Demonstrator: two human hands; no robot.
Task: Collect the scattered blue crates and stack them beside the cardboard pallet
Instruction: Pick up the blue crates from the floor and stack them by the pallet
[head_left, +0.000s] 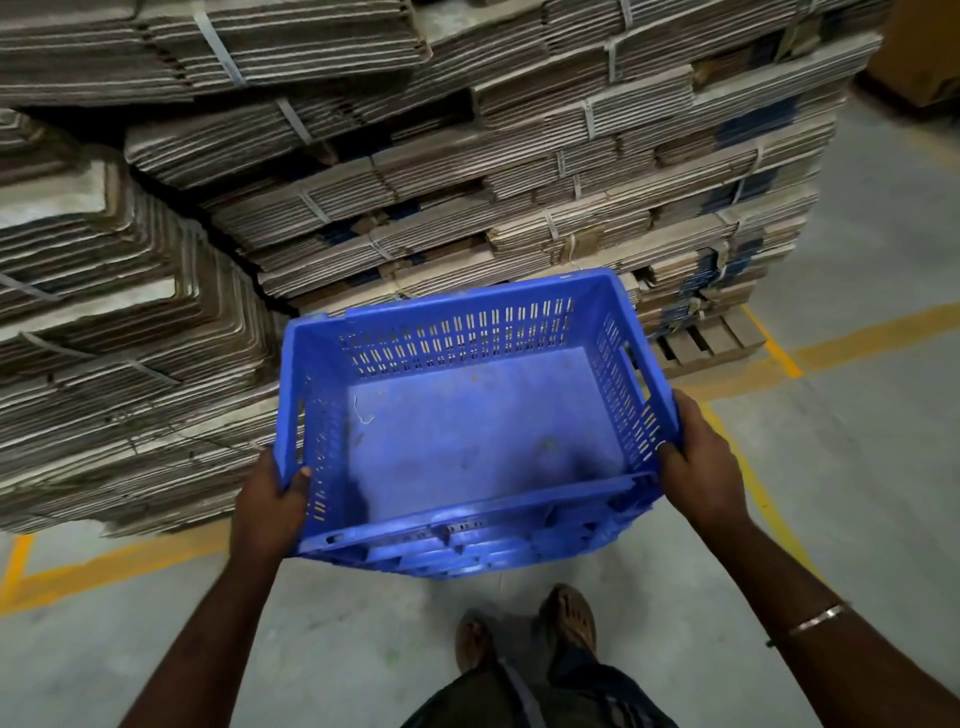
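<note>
I hold an empty blue slotted crate (467, 431) in front of me, above the concrete floor. My left hand (272, 501) grips its near left corner with the thumb over the rim. My right hand (701, 460) grips the near right corner. More blue plastic (467, 558) shows under the crate's near edge; I cannot tell whether it is another crate. The cardboard pallet (467, 171), a tall pile of strapped flattened boxes, rises just behind the crate.
A second cardboard pile (104, 322) stands at the left. The wooden pallet base (711, 340) sticks out at the right. Yellow floor lines (852, 332) run along the stacks. My feet (524, 629) are on grey concrete below the crate. A brown box (919, 52) sits far right.
</note>
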